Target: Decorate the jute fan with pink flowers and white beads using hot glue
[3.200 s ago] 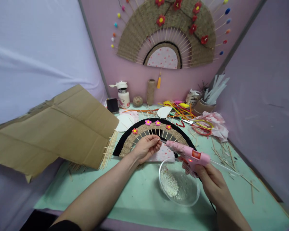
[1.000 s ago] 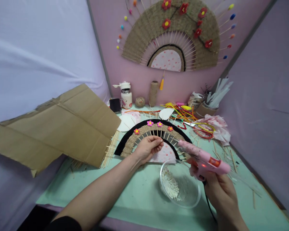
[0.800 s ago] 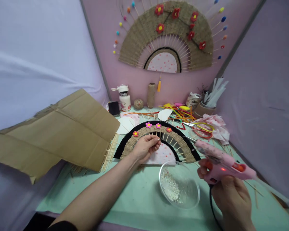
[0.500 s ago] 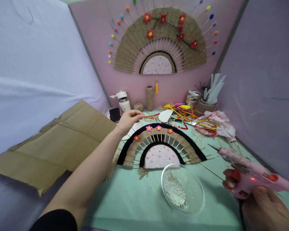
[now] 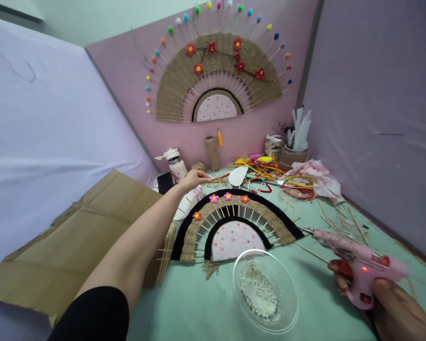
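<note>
My right hand [image 5: 383, 298] grips a pink hot glue gun [image 5: 362, 270] by its handle, with a red light lit on its side. Its metal nozzle points left, by the right end of a woven half-round fan [image 5: 284, 227] with black bands and small flowers. My left hand [image 5: 196, 179] reaches over the back of the table, fingers drawn together near orange pipe cleaners [image 5: 222, 179]; what they pinch, if anything, is too small to make out. A clear plastic bowl [image 5: 291, 303] of white pearl beads [image 5: 261, 293] stands in front of the fan.
A larger fan [image 5: 170, 80] with red flowers hangs on the pink back panel. Scissors [image 5: 298, 182], crumpled pink tissue [image 5: 315, 173], a white bottle [image 5: 176, 166] and a twine roll [image 5: 212, 154] stand or lie behind. Cardboard [image 5: 81, 232] leans at the left.
The view has turned, so most things sit lower and further left. The glue gun has come closer to the fan's right end. My left hand stays by the pipe cleaners.
</note>
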A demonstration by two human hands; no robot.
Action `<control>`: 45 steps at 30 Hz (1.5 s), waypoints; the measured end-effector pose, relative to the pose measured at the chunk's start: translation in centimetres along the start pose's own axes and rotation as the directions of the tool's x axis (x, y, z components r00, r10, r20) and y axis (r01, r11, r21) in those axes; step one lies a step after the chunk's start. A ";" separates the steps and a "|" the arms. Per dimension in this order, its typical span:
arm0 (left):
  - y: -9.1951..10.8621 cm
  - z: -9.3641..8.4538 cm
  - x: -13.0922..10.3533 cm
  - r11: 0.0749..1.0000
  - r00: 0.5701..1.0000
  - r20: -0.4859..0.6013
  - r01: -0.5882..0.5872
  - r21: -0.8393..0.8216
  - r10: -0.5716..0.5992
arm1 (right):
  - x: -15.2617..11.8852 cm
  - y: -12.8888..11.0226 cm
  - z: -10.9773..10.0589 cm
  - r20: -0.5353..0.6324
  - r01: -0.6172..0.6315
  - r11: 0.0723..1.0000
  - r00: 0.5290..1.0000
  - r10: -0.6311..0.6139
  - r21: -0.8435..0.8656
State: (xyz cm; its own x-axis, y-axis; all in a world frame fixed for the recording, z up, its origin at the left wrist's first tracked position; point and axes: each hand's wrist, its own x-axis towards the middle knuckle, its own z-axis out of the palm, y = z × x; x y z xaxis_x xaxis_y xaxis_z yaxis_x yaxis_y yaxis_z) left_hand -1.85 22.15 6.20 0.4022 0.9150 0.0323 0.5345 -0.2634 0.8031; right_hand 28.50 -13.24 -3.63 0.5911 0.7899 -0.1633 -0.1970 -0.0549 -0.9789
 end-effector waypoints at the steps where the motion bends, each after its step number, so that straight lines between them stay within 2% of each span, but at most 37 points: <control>1: -0.1 -0.1 0.2 1.000 1.000 0.007 0.003 0.016 -0.003 | 0.0 0.0 0.0 -0.002 0.003 1.000 1.000 -0.003 -0.010; 11: -1.3 -0.6 1.3 0.994 0.997 0.074 0.002 0.111 -0.010 | -0.2 -0.1 0.1 0.030 0.050 0.999 0.998 -0.050 0.006; 20: -0.9 -0.6 1.4 0.989 0.995 0.104 -0.015 0.147 0.000 | -0.2 0.1 0.0 0.011 0.030 1.000 0.999 -0.030 -0.005; 26: -0.7 -0.6 1.4 0.988 0.994 0.112 -0.029 0.149 0.012 | -0.1 0.2 -0.1 0.026 -0.001 1.000 1.000 0.001 0.021; 36: -1.2 -0.7 1.3 0.989 0.992 0.123 -0.057 0.134 0.040 | -0.1 0.1 -0.1 0.040 0.050 0.999 0.998 -0.050 -0.003; 45: -2.2 -0.9 0.4 0.986 0.996 0.082 -0.056 0.155 0.043 | 0.0 0.5 -0.3 0.068 0.086 0.996 0.994 -0.086 -0.002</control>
State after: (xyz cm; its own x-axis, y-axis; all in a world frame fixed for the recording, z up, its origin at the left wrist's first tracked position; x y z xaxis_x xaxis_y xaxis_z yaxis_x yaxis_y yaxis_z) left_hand -3.50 23.39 4.97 0.4845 0.8746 0.0182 0.6202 -0.3582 0.6979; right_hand 28.60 -13.48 -4.16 0.5515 0.8312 -0.0700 -0.1440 0.0122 -0.9895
